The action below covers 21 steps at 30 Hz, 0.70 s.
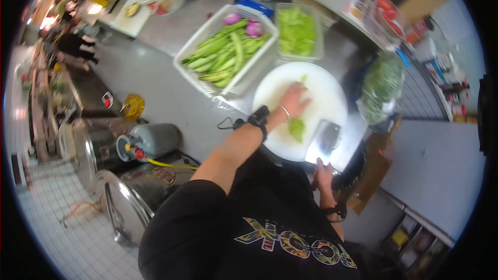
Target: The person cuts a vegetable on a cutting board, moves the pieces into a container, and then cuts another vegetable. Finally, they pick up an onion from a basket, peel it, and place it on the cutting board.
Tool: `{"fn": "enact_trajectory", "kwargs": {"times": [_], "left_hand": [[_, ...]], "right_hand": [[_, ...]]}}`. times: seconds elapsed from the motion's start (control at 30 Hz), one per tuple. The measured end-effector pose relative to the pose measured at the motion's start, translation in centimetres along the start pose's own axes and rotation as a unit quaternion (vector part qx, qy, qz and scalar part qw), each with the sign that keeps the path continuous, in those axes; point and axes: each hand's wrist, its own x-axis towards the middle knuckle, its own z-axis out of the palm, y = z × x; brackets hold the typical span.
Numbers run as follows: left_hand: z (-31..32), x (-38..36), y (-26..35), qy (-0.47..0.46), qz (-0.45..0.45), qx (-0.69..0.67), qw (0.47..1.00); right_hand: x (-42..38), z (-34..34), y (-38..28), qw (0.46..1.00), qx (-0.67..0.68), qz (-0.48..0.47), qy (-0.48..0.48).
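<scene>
My left hand (294,99) reaches over a round white cutting board (329,85), its fingers a little apart and somewhat blurred. A small green scrap (304,79) lies just past its fingertips. Below the wrist, a light green lettuce leaf (296,129) rests on the board. My right hand (324,173) is closed around the handle of a cleaver (323,140). The broad, shiny blade lies over the board's lower right edge, apart from the leaf.
Left of the board stands a white basket (182,62) with long green vegetables and purple onions. A clear tub of cut lettuce (296,31) sits behind the board. Bagged greens (383,85) are on the right. A gas cylinder (155,140) and steel pots are at left.
</scene>
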Motion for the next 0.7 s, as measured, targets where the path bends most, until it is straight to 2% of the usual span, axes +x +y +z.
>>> {"fn": "enact_trajectory", "kwargs": {"times": [0.03,0.1,0.17,0.23,0.37,0.43,0.5,0.53,0.6,0.63,0.67,0.7], "left_hand": [[0.2,1.4,-1.3,-0.012,0.015,0.054,0.998],[-0.2,3.9,-2.4,-0.028,0.062,0.12,0.99],[-0.5,5.1,-2.2,-0.046,0.067,0.121,0.989],[0.4,4.8,-2.4,-0.064,0.112,0.165,0.978],[0.9,1.5,-1.7,-0.089,0.134,0.139,0.977],[-1.4,-1.3,0.3,-0.186,0.106,0.044,0.976],[-3.2,-4.4,0.5,-0.225,0.121,0.016,0.967],[-4.0,-5.4,0.8,-0.226,0.123,0.015,0.966],[-5.1,-6.8,1.1,-0.087,0.122,0.055,0.987],[-4.9,-7.4,1.4,-0.089,0.121,0.055,0.987],[-4.4,-7.9,1.7,-0.081,0.097,0.077,0.989],[-3.8,-8.3,2.1,-0.073,0.072,0.099,0.99]], "right_hand": [[-0.9,0.4,-0.9,1.0,-0.012,-0.024,-0.002],[-1.7,1.0,-1.6,1.0,-0.001,-0.009,0.014],[-2.0,1.5,-0.8,0.999,0.03,-0.023,-0.003],[-2.6,1.9,-0.7,0.999,0.047,-0.022,0.003],[-2.7,2.1,-0.3,0.998,0.058,0.013,-0.004],[-2.9,2.0,-0.7,0.999,0.029,0.02,0.002],[-2.9,2.1,-0.8,1.0,0.023,0.015,0.011],[-2.7,2.4,-0.9,1.0,0.016,0.008,0.018],[-2.4,3.5,-1.2,0.998,0.027,-0.028,0.04],[-2.6,4.2,-1.5,0.996,0.033,-0.061,0.058],[-2.6,4.6,-1.9,0.998,-0.026,-0.032,0.057],[-2.0,5.7,-1.2,0.998,-0.029,-0.029,0.056]]}}
